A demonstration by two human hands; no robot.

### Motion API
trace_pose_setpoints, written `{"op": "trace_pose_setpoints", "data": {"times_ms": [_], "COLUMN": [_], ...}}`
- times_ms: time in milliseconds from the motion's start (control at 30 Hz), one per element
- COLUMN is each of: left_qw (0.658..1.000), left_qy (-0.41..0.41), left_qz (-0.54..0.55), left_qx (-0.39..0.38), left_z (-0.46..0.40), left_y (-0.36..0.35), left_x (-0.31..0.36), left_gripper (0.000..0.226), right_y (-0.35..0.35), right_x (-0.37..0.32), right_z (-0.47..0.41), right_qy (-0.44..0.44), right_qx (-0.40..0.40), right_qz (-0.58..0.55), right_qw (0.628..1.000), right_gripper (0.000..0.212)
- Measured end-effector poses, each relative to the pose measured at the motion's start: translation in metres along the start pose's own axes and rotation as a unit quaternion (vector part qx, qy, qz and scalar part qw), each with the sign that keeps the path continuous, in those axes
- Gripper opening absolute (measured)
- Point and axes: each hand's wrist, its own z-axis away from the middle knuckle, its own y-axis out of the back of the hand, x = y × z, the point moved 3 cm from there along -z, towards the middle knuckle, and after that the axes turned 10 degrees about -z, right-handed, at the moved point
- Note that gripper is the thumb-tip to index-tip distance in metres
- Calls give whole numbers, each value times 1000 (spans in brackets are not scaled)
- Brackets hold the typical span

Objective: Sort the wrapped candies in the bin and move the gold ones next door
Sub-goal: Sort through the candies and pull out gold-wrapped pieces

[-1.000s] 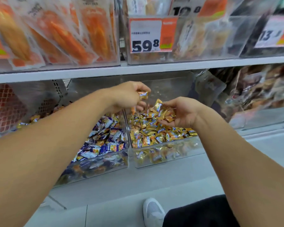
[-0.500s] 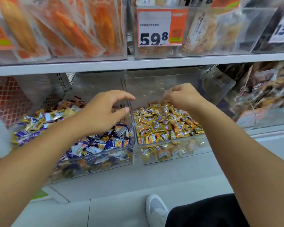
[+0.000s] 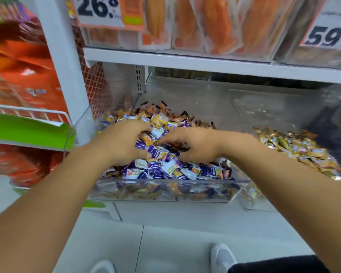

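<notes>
at the far left of my view a blurred stack of orange snack bags (image 3: 22,75) sits beside a white shelf upright (image 3: 63,62), with a green shelf strip (image 3: 27,131) below it. next comes the clear plastic bin (image 3: 161,191) of mixed wrapped candies (image 3: 165,168), mostly purple-and-white wrappers with some orange and gold ones among them. i see my left hand (image 3: 124,142) down in that pile near its left side, fingers curled into the candies; whether it actually pinches one i cannot tell, since the fingertips are buried. just to its right my right hand (image 3: 193,143) is also in the pile, fingers bent down and spread among the wrappers, and its hold is equally hidden from me. the two hands are near each other, apart, with an orange-wrapped candy (image 3: 148,137) between them. further right, the neighbouring clear bin (image 3: 252,201) holds the gold candies (image 3: 295,146), heaped toward its right. above, a shelf carries orange packets (image 3: 215,22) with price tags reading 26.8 (image 3: 98,10) and 59.8 (image 3: 331,34). on the floor below i see a white shoe (image 3: 222,257).
</notes>
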Motion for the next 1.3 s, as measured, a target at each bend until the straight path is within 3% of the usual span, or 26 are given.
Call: {"op": "trace_pose_setpoints", "data": {"times_ms": [133, 233, 267, 333, 400, 433, 500, 567, 667, 800, 900, 1067, 1300], "left_qw": [999, 997, 996, 994, 991, 989, 985, 991, 996, 997, 998, 995, 986], "left_qy": [-17, -63, -81, -92, -62, -34, 34, 73, 73, 57, 50, 45, 50], "left_qz": [17, 30, 34, 63, 103, 112, 88, 38, 41, 12, 22, 67, 130], "left_qx": [28, 18, 9, 1, 49, 95, 146, 102, 35, 49, 45, 66, 94], "left_z": [-2, -2, -2, 0, 0, -1, -5, -11, -16, -27, -38, -47, -43], "left_y": [0, 0, 0, 2, 8, 12, 16, 9, -3, 1, -3, -7, -3], "left_x": [-8, -12, -12, -10, -9, -10, -15, -20, -22, -18, -13, -10, -16], "left_gripper": [45, 24, 25, 34, 36, 31, 27, 46, 58, 58, 56, 31, 16], "right_y": [11, 21, 30, 51, 60, 57, 46, 41, 45, 49, 48, 43, 38], "right_x": [0, 8, 9, 11, 12, 13, 21, 32, 37, 37, 31, 18, 19], "right_z": [6, 25, 27, 18, -5, -19, -48, -66, -75, -61, -54, -59, -58], "right_qy": [-85, -143, -145, -111, -79, -78, -105, -135, -116, -94, -90, -71, -84], "right_qx": [-97, -156, -120, 27, 147, 157, 91, 31, 39, 115, 119, 114, 135], "right_qz": [101, 108, 78, 53, 70, 68, 65, 84, 114, 54, 26, 43, 60], "right_qw": [986, 971, 979, 992, 983, 982, 988, 987, 986, 987, 988, 990, 986], "right_gripper": [23, 10, 9, 10, 15, 27, 60, 69, 49, 27, 36, 50, 31]}}
